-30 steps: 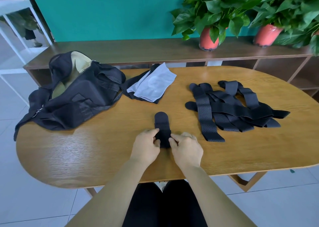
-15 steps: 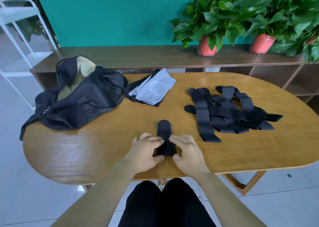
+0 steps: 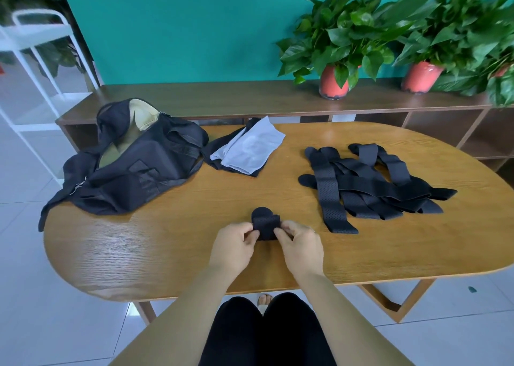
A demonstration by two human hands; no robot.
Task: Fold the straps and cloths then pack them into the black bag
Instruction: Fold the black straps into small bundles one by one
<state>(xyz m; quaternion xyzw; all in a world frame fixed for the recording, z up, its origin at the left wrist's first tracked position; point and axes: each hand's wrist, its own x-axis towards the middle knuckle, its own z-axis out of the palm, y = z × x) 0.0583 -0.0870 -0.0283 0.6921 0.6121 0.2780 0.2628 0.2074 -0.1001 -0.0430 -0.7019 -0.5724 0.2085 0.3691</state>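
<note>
The folded strap (image 3: 266,224) is shorter than half a second ago: one more fold has gone over, and only its rounded tip peeks out at the far side. The fingers, which lay flat across it, now curl in. The left fingertips (image 3: 251,236) pinch the bundle's left edge and the right fingertips (image 3: 279,232) pinch its right edge, thumb against forefinger on each side. The left hand (image 3: 233,244) and the right hand (image 3: 301,244) sit close together, knuckles up, with the strap between them at the near middle of the table (image 3: 167,240).

Out to the right, well apart from the hands, lies the pile of straps (image 3: 370,187), loose and criss-crossed. At the far side, the cloths (image 3: 250,150) lie stacked, pale grey on top of dark. Just beside them on the left, the black bag (image 3: 139,165) slumps open with its tan lining showing. Behind the table a sideboard (image 3: 222,98) carries potted plants (image 3: 333,83).
</note>
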